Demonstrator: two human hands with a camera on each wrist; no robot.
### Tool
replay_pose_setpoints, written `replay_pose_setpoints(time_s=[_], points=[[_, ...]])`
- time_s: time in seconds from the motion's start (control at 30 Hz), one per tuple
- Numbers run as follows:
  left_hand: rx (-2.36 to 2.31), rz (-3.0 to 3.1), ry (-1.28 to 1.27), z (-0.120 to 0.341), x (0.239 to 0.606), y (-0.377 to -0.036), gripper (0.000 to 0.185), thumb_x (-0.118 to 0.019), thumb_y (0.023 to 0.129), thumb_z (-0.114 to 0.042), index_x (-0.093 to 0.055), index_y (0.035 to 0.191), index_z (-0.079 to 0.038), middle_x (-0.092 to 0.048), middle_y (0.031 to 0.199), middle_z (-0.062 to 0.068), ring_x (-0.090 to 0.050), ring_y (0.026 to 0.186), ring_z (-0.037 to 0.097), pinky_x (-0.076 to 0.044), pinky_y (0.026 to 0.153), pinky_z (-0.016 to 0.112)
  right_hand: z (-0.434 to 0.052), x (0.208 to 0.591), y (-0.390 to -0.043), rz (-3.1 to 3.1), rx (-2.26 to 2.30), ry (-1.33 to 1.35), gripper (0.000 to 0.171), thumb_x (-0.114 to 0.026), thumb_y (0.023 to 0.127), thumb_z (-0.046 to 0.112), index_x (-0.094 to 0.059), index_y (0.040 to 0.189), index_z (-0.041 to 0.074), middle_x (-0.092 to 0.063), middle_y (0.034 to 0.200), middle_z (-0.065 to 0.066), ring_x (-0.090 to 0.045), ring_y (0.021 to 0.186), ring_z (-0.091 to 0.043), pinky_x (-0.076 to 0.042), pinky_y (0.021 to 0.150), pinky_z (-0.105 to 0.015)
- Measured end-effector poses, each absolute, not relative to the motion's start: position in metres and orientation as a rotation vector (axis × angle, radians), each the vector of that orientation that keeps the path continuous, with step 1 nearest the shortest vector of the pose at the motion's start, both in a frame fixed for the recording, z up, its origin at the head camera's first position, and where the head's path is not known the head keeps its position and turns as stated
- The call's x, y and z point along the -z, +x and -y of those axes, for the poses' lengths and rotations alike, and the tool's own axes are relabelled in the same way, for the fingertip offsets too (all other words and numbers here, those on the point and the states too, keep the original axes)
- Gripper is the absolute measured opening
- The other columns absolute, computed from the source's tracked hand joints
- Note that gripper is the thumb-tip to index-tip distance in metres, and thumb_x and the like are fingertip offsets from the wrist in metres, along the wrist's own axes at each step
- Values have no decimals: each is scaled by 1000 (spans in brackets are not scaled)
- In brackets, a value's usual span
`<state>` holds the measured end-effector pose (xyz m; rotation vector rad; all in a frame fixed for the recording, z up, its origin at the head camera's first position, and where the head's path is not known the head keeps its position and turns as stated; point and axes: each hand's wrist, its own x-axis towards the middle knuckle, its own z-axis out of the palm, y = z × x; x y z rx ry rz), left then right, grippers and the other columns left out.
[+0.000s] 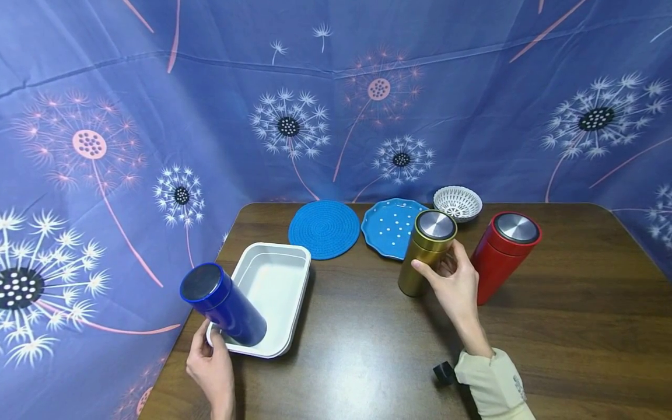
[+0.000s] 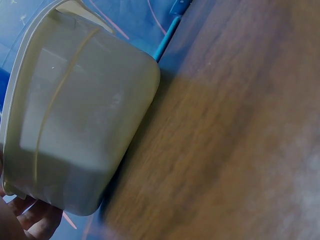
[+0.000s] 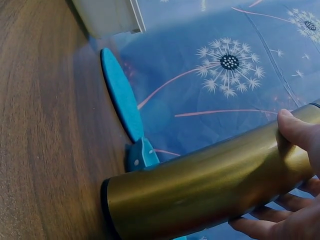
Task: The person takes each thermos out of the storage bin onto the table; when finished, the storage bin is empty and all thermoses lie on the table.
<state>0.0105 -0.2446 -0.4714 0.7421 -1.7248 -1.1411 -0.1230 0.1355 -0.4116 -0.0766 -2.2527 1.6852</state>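
Three flasks counted. The blue flask (image 1: 223, 303) stands tilted in the white tray (image 1: 273, 280) at 8 o'clock on the table (image 1: 577, 326). The left hand (image 1: 210, 364) curls its fingers around the flask's base at the tray's near rim. The right hand (image 1: 454, 280) wraps the gold flask (image 1: 426, 251), which stands on the table at centre. The red flask (image 1: 501, 254), at its 3 o'clock, is untouched.

Judgement: one flask in the tray, two left outside.

Also one round mat (image 1: 324, 228), one blue plate (image 1: 391, 226) and one patterned bowl (image 1: 457, 203) along 12 o'clock.
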Motion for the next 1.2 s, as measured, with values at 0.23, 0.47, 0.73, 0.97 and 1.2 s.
replay_pose_setpoints(time_s=[0.23, 0.47, 0.73, 0.97, 1.2], points=[[1158, 1719, 736, 242, 470, 10, 25, -55, 90, 4, -71, 110, 5, -61, 89, -30, -62, 81, -11, -47, 71, 4, -135, 412, -125, 2262, -1697, -41, 67, -86, 75, 15, -54, 133, 8, -64, 125, -12, -62, 113, -26, -48, 95, -30], [1151, 1719, 744, 242, 470, 10, 25, -55, 90, 5, -71, 110, 5, -61, 90, -28, -62, 82, -11, -47, 71, 4, -135, 414, -128, 2286, -1667, -26, 67, -85, 75, 13, -53, 134, 7, -63, 126, -17, -62, 113, -29, -49, 91, -21], [1160, 1710, 741, 243, 470, 8, 26, -55, 89, 6, -71, 109, 5, -62, 89, -29, -62, 82, -12, -47, 72, 5, -135, 416, -129, 2320, -1632, -11, 70, -85, 76, 15, -49, 136, 8, -61, 128, -18, -60, 115, -32, -49, 94, -34], [1171, 1711, 729, 243, 470, 7, 26, -55, 89, 7, -71, 109, 5, -62, 90, -29, -62, 83, -12, -47, 73, 5, -136, 417, -126, 2324, -1637, 30, 79, -83, 78, 16, -40, 145, 12, -57, 133, -16, -57, 121, -31, -46, 99, -43], [1174, 1707, 729, 245, 471, 9, 26, -56, 90, 5, -71, 110, 4, -62, 89, -30, -62, 82, -11, -47, 71, 4, -139, 418, -118, 2296, -1695, 60, 95, -82, 79, 11, -26, 154, 25, -45, 148, -11, -48, 131, -30, -43, 102, -46]])
